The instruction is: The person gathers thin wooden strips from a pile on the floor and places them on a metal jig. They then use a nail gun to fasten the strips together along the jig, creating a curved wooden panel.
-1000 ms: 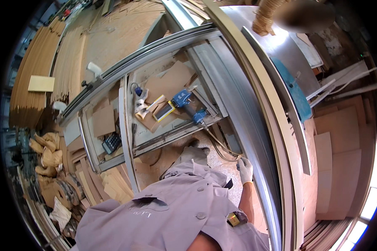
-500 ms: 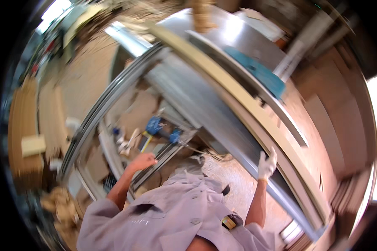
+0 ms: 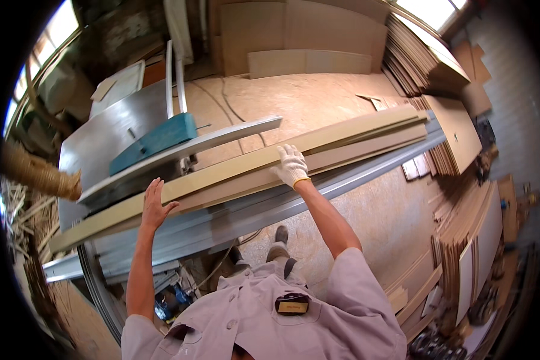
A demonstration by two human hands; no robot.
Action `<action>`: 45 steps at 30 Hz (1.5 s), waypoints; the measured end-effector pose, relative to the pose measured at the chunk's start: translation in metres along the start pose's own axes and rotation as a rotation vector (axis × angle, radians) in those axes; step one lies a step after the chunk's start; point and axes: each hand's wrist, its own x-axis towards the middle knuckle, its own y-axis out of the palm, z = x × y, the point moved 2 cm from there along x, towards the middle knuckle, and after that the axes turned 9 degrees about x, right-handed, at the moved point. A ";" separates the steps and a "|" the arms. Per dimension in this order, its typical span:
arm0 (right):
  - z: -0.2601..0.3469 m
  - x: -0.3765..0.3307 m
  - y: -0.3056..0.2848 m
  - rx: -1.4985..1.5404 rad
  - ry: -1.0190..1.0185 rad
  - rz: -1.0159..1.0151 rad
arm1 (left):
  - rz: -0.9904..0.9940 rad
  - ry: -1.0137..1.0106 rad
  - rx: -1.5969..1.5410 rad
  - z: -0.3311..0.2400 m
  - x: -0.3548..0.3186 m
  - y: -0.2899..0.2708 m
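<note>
At the far left, a tan flexible duct hangs near a bare metal tabletop, and a teal guard sits along the tabletop's right part. Below, on the near left, a blue tool shows partly beside the person's left sleeve.

The left hand, bare, reaches over the left part of a long tan board strip. Its fingers are straight and close together, pointing away from the body, with the thumb spread to the right; the hand is open and flat, and whether it presses on the strip cannot be told.

The strip runs from the near left to the far right, past both hands, with a second strip on its near side. Both lie along a grey metal beam, while a pale metal rail stands beyond them.

The right hand, in a white glove, lies over the first strip toward its middle, fingers slightly spread and their tips at the far edge. It is loosely open; any firm hold cannot be told.

Farther right, stacked panels stand beyond the strips' ends.
</note>
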 end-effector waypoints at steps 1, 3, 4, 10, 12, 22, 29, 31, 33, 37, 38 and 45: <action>-0.013 0.006 -0.004 0.002 -0.003 -0.005 | 0.082 0.034 0.025 0.002 0.019 0.013; -0.052 0.016 -0.016 -0.006 -0.002 -0.044 | 0.295 0.030 0.058 -0.014 0.051 0.038; -0.066 0.022 -0.030 0.034 0.024 -0.045 | 0.305 0.047 0.076 -0.024 0.060 0.042; -0.218 0.030 -0.073 0.210 0.057 -0.239 | 0.278 0.026 0.042 -0.054 0.085 0.067; -0.253 0.011 -0.074 0.129 -0.066 -0.145 | 0.293 -0.018 0.119 -0.053 0.075 0.057; -0.334 0.017 -0.057 -0.131 -0.326 0.162 | 0.344 -0.162 0.177 -0.090 0.092 0.051; -0.340 0.026 -0.057 -0.057 -0.449 0.245 | 0.374 -0.268 0.261 -0.096 0.086 0.059; -0.344 0.023 -0.055 -0.041 -0.464 0.244 | 0.358 -0.271 0.274 -0.097 0.084 0.063; -0.346 0.020 -0.054 -0.021 -0.489 0.186 | 0.313 -0.253 0.288 -0.104 0.080 0.062; -0.353 0.016 -0.052 -0.011 -0.428 0.223 | 0.122 -0.081 0.236 -0.162 0.091 0.062; -0.353 0.017 -0.051 -0.014 -0.428 0.228 | 0.160 -0.033 0.185 -0.179 0.088 0.063; -0.320 0.035 -0.051 0.068 -0.463 0.185 | 0.128 0.053 0.125 -0.187 0.052 0.077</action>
